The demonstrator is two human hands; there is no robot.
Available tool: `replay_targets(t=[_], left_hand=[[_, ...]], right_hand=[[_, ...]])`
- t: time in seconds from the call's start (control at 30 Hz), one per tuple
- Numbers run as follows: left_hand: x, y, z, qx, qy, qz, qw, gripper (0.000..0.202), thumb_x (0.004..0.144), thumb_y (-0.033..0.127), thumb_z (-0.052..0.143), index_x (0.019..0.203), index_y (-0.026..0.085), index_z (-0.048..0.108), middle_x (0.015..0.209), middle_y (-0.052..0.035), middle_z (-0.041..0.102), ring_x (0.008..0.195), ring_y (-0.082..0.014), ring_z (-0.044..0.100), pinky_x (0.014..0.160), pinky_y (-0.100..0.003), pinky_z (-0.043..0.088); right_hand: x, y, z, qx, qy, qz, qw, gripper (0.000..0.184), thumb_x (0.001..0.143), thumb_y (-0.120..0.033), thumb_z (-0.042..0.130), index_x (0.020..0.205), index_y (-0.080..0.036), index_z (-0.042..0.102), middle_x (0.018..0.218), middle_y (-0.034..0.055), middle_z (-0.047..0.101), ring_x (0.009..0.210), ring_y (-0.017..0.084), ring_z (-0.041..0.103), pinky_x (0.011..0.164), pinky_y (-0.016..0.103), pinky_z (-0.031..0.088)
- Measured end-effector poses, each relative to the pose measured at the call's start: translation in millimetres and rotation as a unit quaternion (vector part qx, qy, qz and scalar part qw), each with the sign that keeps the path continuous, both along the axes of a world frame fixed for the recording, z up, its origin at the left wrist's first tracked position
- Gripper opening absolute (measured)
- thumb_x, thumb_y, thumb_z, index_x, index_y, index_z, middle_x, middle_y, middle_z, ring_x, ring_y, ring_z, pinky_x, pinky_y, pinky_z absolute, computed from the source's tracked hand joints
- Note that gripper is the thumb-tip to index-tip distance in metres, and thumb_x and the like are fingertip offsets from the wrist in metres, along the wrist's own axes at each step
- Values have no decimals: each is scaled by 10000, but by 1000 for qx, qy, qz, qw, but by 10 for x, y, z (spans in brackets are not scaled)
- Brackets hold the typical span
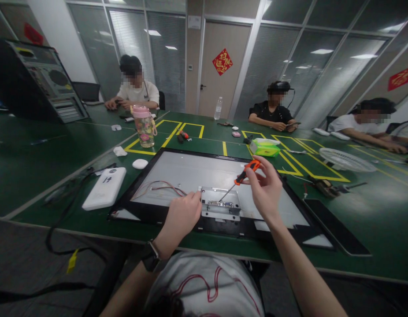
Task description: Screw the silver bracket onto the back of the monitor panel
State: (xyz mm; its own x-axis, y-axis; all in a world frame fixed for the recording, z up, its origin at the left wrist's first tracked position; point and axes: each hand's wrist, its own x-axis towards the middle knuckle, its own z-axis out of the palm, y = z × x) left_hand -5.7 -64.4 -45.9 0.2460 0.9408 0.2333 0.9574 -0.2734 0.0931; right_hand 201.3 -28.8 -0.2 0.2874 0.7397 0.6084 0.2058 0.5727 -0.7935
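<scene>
A display panel (167,169) with a black frame and grey back lies flat on the table before me. On its back is a metal bracket (220,214) with a row of connectors. My right hand (266,189) is closed around the orange-and-black handle of a screwdriver (246,172), whose tilted shaft reaches down to the connectors. My left hand (184,212) is closed at the bracket's left edge; its fingertips are partly hidden. Thin wires (167,184) run over the panel beside my left hand.
Left of the panel lie a white power bank (105,188) and a white case (140,164), with a pink-lidded bottle (143,126) behind. A phone (336,224) is at the right. Beyond are a green tissue pack (265,147), a white round grille (346,159) and seated people; a computer case (48,81) stands left.
</scene>
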Motion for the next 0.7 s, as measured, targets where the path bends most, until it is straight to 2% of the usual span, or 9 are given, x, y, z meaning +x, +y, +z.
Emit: replay_targets(t=[0.07, 0.23, 0.4, 0.7], left_hand=[[0, 1, 1, -3, 1, -1, 1000, 212, 957, 192, 381, 958, 197, 592, 876, -47, 707, 755, -227, 691, 600, -296, 423], [9, 5, 6, -7, -1, -6, 1000, 208, 955, 195, 386, 960, 196, 594, 871, -48, 704, 759, -225, 694, 604, -296, 429], [9, -8, 16, -10, -2, -5, 1000, 208, 959, 194, 382, 962, 194, 589, 879, -54, 703, 766, -229, 694, 613, -298, 435], [3, 5, 16, -12, -4, -3, 1000, 205, 956, 191, 389, 972, 193, 593, 881, -53, 708, 775, -227, 698, 626, -294, 440]], right_hand=[[-102, 39, -35, -21, 10, 43, 999, 346, 813, -332, 692, 1145, -252, 636, 946, 27, 631, 701, 153, 669, 561, 283, 632], [-229, 42, -198, -51, 19, 92, 994, 322, 837, -329, 672, 1146, -252, 620, 936, 15, 627, 672, 133, 662, 579, 280, 642], [-224, 31, -270, -44, -10, 84, 995, 319, 856, -315, 657, 1167, -260, 616, 1007, 26, 646, 703, 135, 678, 592, 268, 627], [-214, 21, -301, -15, -52, 84, 995, 311, 885, -280, 617, 1193, -257, 576, 1021, 37, 634, 724, 143, 686, 609, 277, 609]])
